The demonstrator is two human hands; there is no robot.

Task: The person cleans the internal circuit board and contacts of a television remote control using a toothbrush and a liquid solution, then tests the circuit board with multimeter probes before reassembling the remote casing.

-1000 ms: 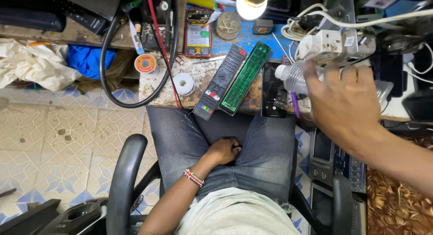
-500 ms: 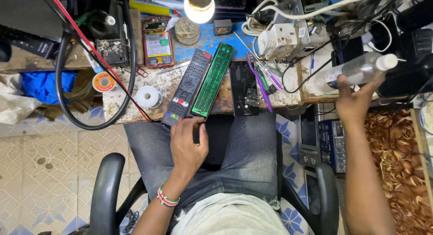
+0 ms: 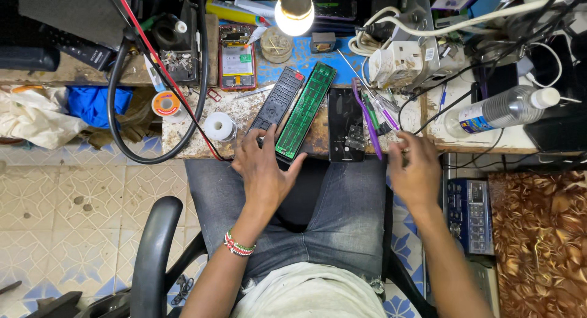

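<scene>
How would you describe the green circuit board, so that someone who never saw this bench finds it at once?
Start at the glowing lamp bulb over the workbench. Just below it lie three long narrow parts side by side, at the left hand. The green circuit board is the middle one, between the black keypad cover and the black shell.

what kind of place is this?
Most likely a small electronics repair bench: an opened remote control with its green circuit board laid out beside it, a phone with its back off, a solder spool, and tangled cables under a bare bulb.
</scene>
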